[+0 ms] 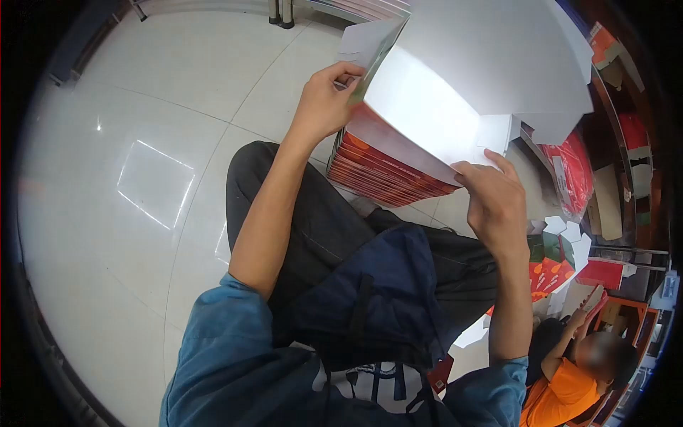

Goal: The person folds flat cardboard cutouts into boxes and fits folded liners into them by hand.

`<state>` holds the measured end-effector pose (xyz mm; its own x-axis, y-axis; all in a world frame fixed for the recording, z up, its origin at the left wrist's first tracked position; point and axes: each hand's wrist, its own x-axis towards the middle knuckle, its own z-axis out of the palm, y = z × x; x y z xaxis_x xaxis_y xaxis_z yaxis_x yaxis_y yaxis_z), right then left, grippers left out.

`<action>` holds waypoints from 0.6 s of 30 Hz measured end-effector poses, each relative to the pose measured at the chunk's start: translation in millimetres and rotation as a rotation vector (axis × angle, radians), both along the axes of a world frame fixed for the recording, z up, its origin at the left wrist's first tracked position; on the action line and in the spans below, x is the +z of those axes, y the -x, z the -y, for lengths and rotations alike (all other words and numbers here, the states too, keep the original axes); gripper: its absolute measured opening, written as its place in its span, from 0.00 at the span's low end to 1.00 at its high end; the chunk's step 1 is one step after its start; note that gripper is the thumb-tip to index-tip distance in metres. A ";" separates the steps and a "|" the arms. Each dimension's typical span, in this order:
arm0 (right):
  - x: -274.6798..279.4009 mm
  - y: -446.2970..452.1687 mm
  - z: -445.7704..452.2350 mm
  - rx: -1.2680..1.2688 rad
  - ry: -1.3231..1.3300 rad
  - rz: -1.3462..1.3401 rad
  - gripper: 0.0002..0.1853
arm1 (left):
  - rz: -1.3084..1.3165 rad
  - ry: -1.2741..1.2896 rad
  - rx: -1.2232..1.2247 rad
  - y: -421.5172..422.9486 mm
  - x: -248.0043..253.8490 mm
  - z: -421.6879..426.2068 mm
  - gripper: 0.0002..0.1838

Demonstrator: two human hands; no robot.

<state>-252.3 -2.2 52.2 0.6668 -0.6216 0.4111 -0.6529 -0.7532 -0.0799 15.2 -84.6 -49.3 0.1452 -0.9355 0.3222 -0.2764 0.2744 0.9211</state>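
Observation:
A cardboard box (420,99), white inside and partly folded, stands open on top of a stack of flat red printed cartons (388,171). My left hand (331,99) is closed on the box's left side wall, its fingers curled over the edge. At the front right corner, my right hand (494,199) pinches the box's edge between thumb and fingers. The large white lid panel (498,53) rises behind the box, tilted back.
A person in an orange shirt (565,391) sits at the lower right holding something red. Loose red and green cartons (551,267) lie nearby. A red plastic-wrapped pack (569,174) is by the shelves on the right. Metal legs (281,13) stand at the top.

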 end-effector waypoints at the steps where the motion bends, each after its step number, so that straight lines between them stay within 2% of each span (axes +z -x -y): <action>1: -4.1 0.6 0.4 -0.015 -0.009 -0.021 0.21 | -0.055 -0.009 -0.018 -0.4 -2.1 0.4 0.12; 3: -9.0 2.6 -0.2 -0.051 -0.058 -0.059 0.19 | -0.166 -0.028 -0.057 0.4 -1.0 -0.6 0.12; 9: -8.1 7.3 1.5 -0.132 -0.221 -0.156 0.16 | -0.060 -0.014 -0.128 -3.9 15.8 -17.5 0.14; 14: 18.3 -0.1 -0.3 -0.146 -0.464 -0.183 0.14 | -0.073 -0.029 -0.200 -5.5 13.1 -24.7 0.16; 18: 28.9 -48.9 7.9 -0.133 -0.363 0.092 0.21 | -0.058 -0.007 -0.168 -1.5 8.6 -24.3 0.16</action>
<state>-203.4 -10.1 81.1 0.5412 -0.8162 0.2025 -0.7209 -0.5743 -0.3880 16.7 -60.3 -40.8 0.0047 -0.9503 0.3112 -0.1730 0.3057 0.9363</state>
